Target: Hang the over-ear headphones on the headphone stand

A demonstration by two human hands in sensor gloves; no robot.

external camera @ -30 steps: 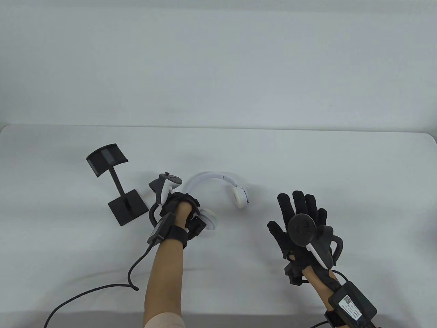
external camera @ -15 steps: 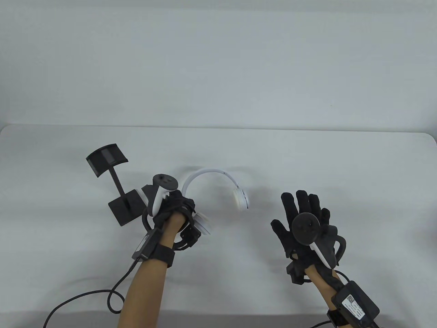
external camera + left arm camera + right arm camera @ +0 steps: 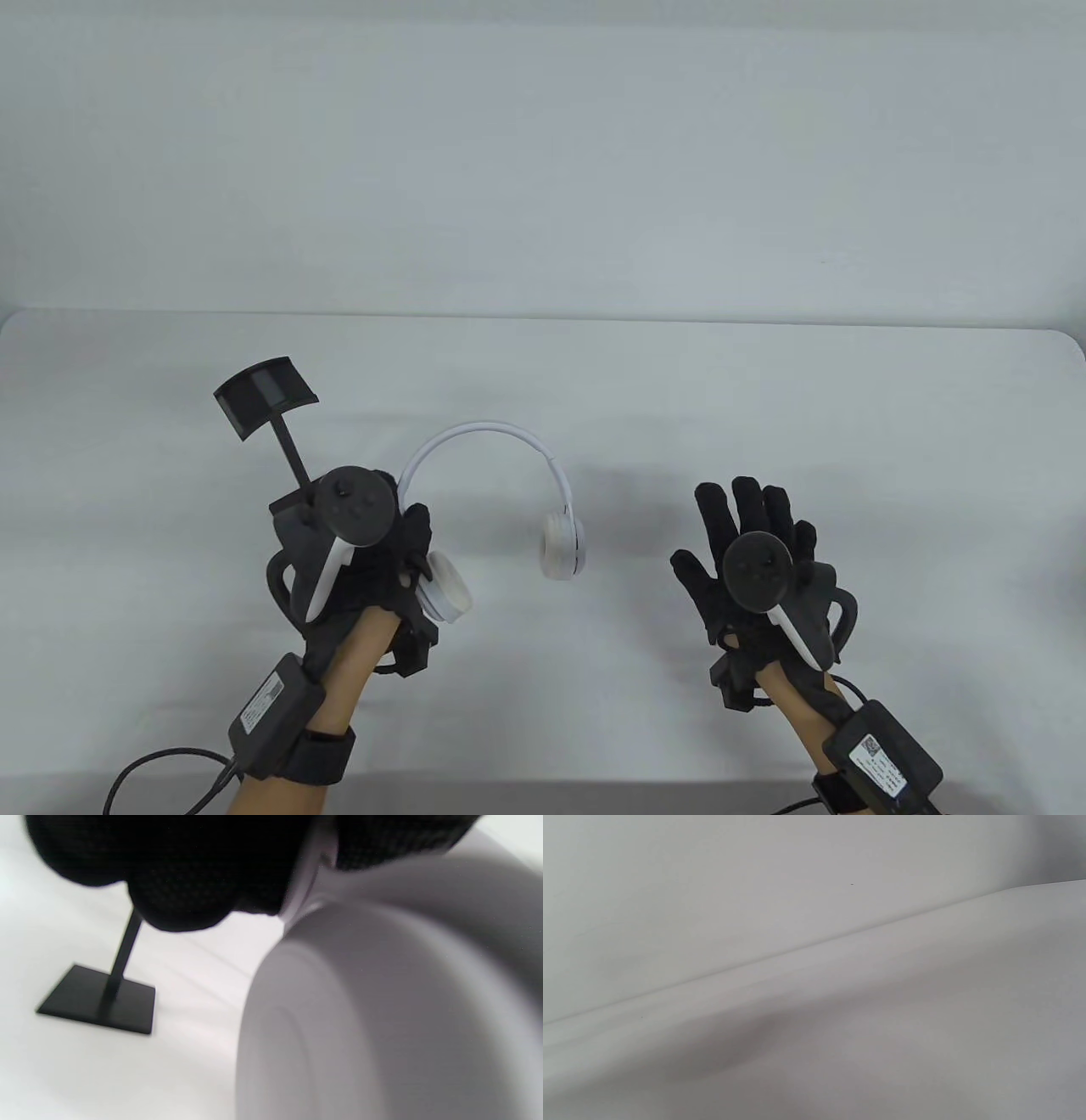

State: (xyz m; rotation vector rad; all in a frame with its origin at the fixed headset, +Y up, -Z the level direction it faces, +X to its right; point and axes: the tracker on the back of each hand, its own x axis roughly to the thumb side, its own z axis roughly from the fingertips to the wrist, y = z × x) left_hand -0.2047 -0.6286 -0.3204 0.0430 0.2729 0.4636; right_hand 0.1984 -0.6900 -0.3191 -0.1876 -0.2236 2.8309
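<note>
White over-ear headphones (image 3: 484,437) are lifted off the table, band arched upward, one ear cup (image 3: 564,548) hanging free. My left hand (image 3: 399,552) grips them at the other ear cup (image 3: 447,597). In the left wrist view that ear cup (image 3: 382,1018) fills the right side under my gloved fingers (image 3: 182,870). The black headphone stand (image 3: 265,395) stands at the left, its base (image 3: 99,1001) partly hidden behind my left hand in the table view. My right hand (image 3: 751,543) lies flat with fingers spread, empty, right of the headphones.
The white table (image 3: 594,382) spreads around the hands, its back edge against a pale wall. A black cable (image 3: 161,764) runs off my left wrist at the front left edge. The right wrist view holds only bare table (image 3: 882,1027) and wall.
My left hand has lifted the headphones off the table and drawn them left and toward me, the free ear cup swinging down. The hand now covers the stand's base. The right hand has stayed put.
</note>
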